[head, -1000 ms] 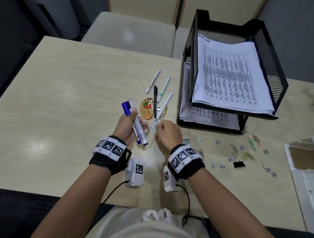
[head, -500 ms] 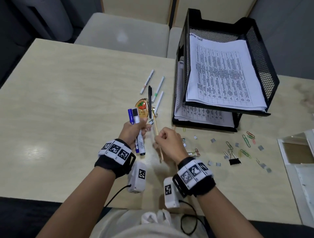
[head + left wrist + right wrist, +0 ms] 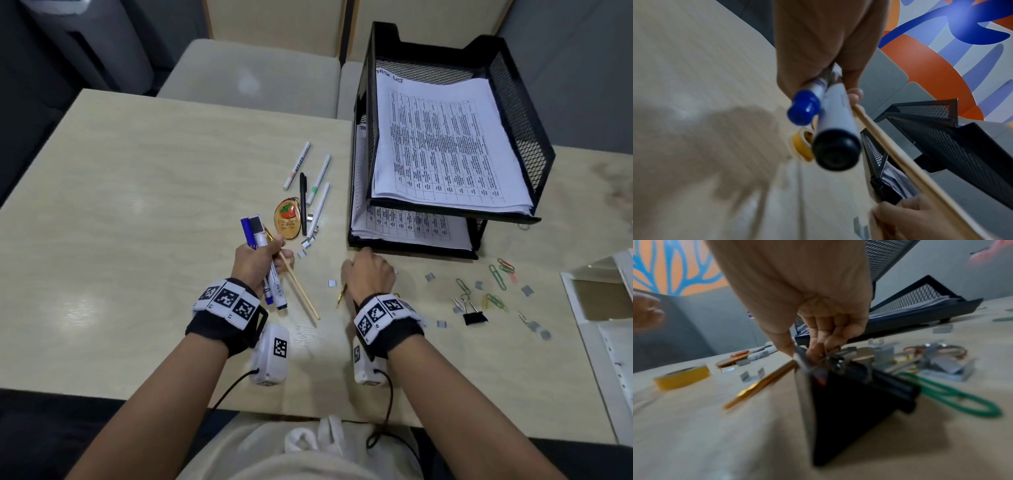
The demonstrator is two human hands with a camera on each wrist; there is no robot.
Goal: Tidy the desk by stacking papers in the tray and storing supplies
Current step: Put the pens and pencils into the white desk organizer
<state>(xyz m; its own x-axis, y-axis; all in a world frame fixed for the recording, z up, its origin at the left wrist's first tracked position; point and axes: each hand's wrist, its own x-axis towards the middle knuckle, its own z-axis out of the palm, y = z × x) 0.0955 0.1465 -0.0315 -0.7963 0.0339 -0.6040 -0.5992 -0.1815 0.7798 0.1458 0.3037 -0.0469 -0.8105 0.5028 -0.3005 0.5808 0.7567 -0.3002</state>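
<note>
Now that the wooden stick (image 3: 301,291) has changed hands: my left hand (image 3: 255,260) clamps it alongside the blue-capped marker (image 3: 247,230) and the black-capped marker (image 3: 256,224).
Right hand (image 3: 371,270): moved to 3 o'clock, fingers curled; whether they hold anything I cannot tell.
Mesh tray (image 3: 411,245): at 1 o'clock, papers (image 3: 442,144) stacked inside.
Meaning: bundle growing; loose pens (image 3: 318,178) at 12 o'clock remain, I judge.

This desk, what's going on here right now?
A person is tidying it. Their left hand grips two markers and a wooden pencil. The right hand is down on the desk near the front of the black mesh tray, fingers curled over small clutter; what it holds is unclear. Papers already sit in the tray. More pens, paper clips and a binder clip lie loose.
</note>
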